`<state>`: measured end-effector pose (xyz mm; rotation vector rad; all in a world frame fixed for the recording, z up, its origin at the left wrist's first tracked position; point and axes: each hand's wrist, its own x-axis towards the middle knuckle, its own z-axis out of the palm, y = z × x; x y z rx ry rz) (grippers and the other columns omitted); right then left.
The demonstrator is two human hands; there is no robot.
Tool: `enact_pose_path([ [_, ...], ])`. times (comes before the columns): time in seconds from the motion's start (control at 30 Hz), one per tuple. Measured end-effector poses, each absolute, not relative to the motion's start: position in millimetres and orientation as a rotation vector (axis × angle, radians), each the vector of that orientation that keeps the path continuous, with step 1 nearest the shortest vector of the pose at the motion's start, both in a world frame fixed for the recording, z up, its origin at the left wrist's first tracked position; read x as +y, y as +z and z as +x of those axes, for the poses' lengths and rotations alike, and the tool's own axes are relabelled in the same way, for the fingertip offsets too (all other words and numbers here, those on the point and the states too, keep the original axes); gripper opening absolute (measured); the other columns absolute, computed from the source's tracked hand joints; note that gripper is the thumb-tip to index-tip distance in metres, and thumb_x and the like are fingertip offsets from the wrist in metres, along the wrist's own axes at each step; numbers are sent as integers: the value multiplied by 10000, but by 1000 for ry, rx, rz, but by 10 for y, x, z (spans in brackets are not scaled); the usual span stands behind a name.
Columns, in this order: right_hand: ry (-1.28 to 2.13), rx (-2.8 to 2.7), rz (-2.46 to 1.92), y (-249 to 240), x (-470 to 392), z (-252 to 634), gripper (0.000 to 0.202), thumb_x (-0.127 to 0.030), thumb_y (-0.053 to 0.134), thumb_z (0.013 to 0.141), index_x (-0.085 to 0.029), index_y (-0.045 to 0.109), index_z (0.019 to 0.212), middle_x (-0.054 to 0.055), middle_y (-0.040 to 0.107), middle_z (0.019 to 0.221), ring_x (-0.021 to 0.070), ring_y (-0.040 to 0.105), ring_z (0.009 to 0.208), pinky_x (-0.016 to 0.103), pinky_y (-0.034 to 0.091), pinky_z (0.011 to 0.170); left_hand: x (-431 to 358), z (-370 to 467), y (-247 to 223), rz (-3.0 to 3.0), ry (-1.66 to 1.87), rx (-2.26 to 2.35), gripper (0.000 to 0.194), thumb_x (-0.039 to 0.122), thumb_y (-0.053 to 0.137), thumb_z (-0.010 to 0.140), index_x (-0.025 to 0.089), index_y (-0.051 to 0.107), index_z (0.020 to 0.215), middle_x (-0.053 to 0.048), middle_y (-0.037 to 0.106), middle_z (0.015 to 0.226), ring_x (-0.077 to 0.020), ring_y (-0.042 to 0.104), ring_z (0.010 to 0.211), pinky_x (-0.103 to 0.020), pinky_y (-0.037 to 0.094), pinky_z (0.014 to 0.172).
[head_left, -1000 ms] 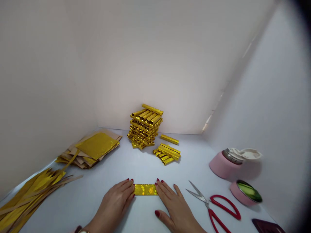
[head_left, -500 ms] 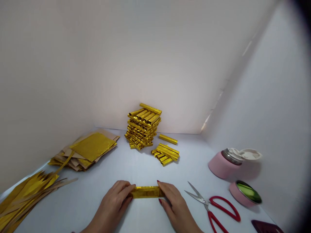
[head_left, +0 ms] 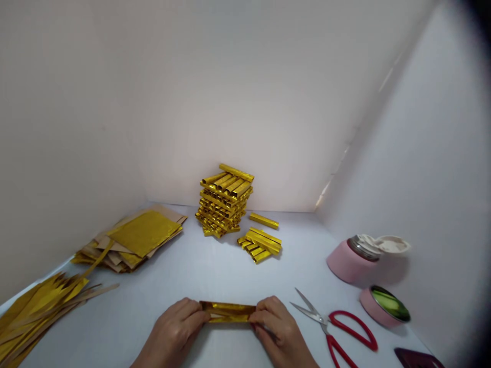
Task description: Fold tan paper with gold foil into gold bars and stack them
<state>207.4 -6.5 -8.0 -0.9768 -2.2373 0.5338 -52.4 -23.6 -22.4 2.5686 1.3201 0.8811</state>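
Note:
A strip of shiny gold paper (head_left: 230, 310), folded lengthwise, is stretched level between my hands just above the white tabletop. My left hand (head_left: 178, 327) pinches its left end between thumb and fingers. At the other end, my right hand (head_left: 274, 324) grips the paper in the same way. The strip's folds stand partly apart, so its inner side shows. Beyond my hands lies a small crossed pile of gold paper sticks (head_left: 260, 244), with a single gold stick (head_left: 264, 221) behind it. A tall crisscross stack of gold sticks (head_left: 222, 204) stands near the back wall.
Gold and brown paper sheets (head_left: 141, 235) lie in a heap at the left, with cut strips (head_left: 46, 306) in front. Red-handled scissors (head_left: 324, 322) lie spread at the right. Past them are a pink flask (head_left: 351, 261), a pink round container (head_left: 383, 306) and a dark flat object (head_left: 416, 358).
The gold strip has turned in my fingers, from a flat face to its folds standing apart. My hands sit slightly lower, and my right fingers have closed in on the end.

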Motion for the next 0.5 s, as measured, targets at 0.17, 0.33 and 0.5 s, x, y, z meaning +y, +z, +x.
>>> enact_pose_path([
  [0.17, 540, -2320, -968, -98, -62, 2069, 204, -102, 465, 871, -211, 622, 945, 67, 619, 875, 203, 569, 827, 334, 494, 741, -258, -532, -220, 2681, 794, 1285, 314, 284, 333, 1001, 212, 635, 957, -30, 660, 802, -178, 604, 695, -274, 478, 619],
  [0.33, 530, -2343, -954, -97, -61, 2058, 187, -128, 488, 882, -205, 648, 942, 70, 640, 856, 201, 583, 810, 329, 501, 731, -265, -509, -187, 2639, 674, 1227, 285, 196, 352, 991, 193, 625, 910, -36, 637, 860, -177, 596, 762, -288, 476, 688],
  [0.5, 504, -2293, -927, -77, -73, 2069, 172, -171, 488, 887, -208, 647, 938, 82, 632, 868, 206, 593, 793, 319, 510, 697, -268, -511, -208, 2606, 652, 1224, 227, 159, 391, 969, 197, 614, 947, -36, 632, 874, -187, 586, 778, -299, 478, 699],
])
